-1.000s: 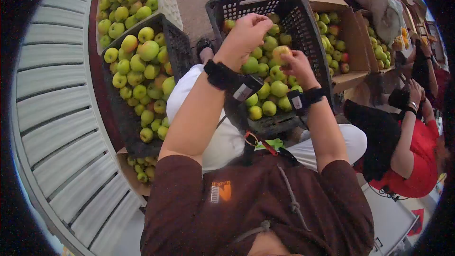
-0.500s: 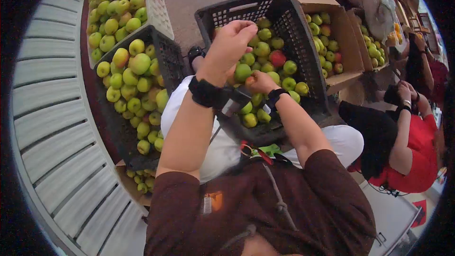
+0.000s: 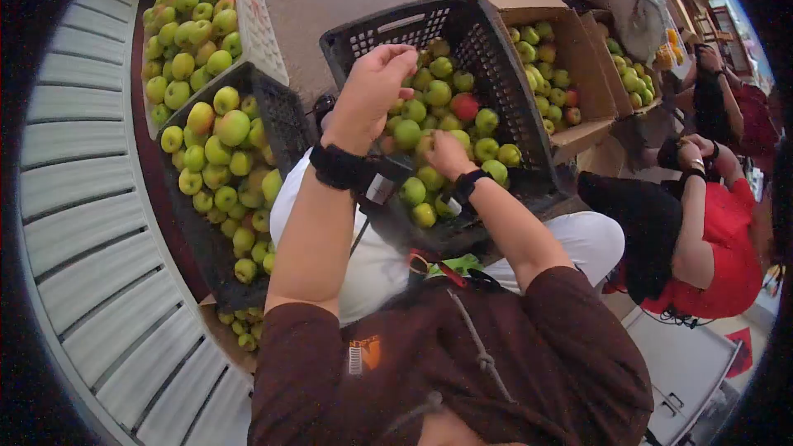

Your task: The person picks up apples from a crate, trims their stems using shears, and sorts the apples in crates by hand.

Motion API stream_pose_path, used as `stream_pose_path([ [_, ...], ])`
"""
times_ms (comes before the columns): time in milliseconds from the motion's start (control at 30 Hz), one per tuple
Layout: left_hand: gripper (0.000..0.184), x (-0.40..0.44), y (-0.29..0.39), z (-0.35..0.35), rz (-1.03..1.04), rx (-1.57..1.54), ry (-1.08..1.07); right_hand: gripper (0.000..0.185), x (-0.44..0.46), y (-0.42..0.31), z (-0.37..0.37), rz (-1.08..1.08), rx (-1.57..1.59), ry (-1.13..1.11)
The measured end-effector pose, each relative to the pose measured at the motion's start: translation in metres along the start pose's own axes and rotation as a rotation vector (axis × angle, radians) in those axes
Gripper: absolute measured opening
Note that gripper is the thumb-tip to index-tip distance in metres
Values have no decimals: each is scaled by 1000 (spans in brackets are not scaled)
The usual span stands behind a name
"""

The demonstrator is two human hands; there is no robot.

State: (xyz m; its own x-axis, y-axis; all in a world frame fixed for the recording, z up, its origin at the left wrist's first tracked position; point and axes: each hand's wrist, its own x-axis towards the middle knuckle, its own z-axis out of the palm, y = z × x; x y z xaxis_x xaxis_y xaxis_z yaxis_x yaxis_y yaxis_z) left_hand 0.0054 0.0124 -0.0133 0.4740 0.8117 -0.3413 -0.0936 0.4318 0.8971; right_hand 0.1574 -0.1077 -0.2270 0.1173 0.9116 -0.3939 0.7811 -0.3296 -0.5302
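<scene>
My left hand (image 3: 376, 92) is over the left part of a black plastic crate (image 3: 519, 83), its fingertips pinched together; what they hold, if anything, cannot be made out. Lower in the crate, my right hand (image 3: 449, 155) has its fingers curled round an apple that is mostly hidden, among green apples (image 3: 406, 134). A red apple (image 3: 464, 106) lies a little above and to the right of it. Both wrists wear black straps with small devices.
A second black crate (image 3: 285, 111) of apples stands at the left, beside a white crate (image 3: 263, 21) of apples. Cardboard boxes (image 3: 591, 83) with apples stand at the right. A slatted grey surface (image 3: 83, 190) runs along the far left. A person in red (image 3: 727, 252) sits at the right.
My right hand has come down and left, away from the red apple that now shows in the crate. My left hand stays raised, still pinched. The whole view has shifted somewhat.
</scene>
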Motion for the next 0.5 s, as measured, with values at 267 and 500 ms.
stream_pose_path([
  [267, 23, -2, 1, 3, -18, 62, -2, 38, -126, -30, -35, -100, 4, -249],
  [500, 28, -9, -5, -1, 235, 261, 21, 28, -158, -25, -14, -64, -168, -32],
])
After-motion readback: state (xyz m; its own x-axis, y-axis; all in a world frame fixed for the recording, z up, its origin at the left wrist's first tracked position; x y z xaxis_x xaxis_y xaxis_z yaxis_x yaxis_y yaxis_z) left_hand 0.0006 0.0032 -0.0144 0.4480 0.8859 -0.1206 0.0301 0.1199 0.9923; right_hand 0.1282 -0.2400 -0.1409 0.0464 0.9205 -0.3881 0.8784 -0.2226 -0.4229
